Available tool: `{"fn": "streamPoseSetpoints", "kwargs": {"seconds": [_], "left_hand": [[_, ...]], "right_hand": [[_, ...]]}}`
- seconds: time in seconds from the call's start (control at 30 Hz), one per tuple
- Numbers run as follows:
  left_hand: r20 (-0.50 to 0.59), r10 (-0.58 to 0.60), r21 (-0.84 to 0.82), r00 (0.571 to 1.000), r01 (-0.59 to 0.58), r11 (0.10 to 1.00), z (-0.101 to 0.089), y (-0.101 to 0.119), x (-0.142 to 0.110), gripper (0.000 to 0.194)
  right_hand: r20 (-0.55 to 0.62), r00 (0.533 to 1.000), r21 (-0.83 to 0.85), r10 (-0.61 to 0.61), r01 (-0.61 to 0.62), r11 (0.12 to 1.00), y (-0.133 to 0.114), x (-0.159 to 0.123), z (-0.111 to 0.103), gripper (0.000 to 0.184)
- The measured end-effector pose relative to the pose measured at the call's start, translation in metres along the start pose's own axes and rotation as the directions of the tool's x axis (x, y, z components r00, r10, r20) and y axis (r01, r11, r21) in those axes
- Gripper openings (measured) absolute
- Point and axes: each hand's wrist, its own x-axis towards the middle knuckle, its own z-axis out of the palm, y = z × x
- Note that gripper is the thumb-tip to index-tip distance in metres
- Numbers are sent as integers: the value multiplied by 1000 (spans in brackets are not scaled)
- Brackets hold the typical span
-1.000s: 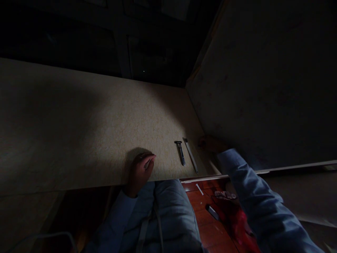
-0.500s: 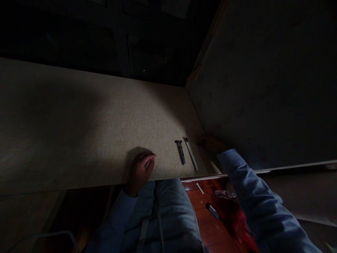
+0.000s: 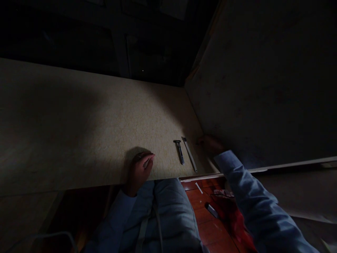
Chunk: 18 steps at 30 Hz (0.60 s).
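Note:
My left hand (image 3: 139, 170) rests at the table's front edge, its thumb and fingertips brought together and nothing visible between them. To its right a dark razor (image 3: 179, 151) lies on the table, head pointing away from me. Close beside it, a light-handled toothbrush (image 3: 190, 154) lies slanted, bristle end at the far side. My right hand (image 3: 211, 143) is in deep shadow just right of the toothbrush, against the upright panel. Its fingers look pinched; whatever they hold, if anything, is too dark to make out.
The pale table (image 3: 126, 112) meets a tall dark panel (image 3: 263, 88) on the right. Below the edge, the red floor (image 3: 195, 200) carries a white strip (image 3: 199, 188), a small dark-and-white object (image 3: 211, 211) and red cloth (image 3: 238, 225).
The whole view has shifted slightly. My right hand has stayed beside the panel with barely any movement, and my left hand, the razor and the toothbrush keep their places.

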Motion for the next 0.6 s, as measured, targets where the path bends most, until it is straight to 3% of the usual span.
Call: {"fn": "streamPoseSetpoints", "kwargs": {"seconds": [0.27,0.6], "left_hand": [[-2,-6,-19,1000,6,1000,2,-2,0,20],[25,-31,-41,999,32,999,2,-6,-2,20]], "right_hand": [[71,991,-94,111,-105,990,-14,-3,-2,26],[-14,996,-73,89,-90,993,-14,-15,-9,22]]}}
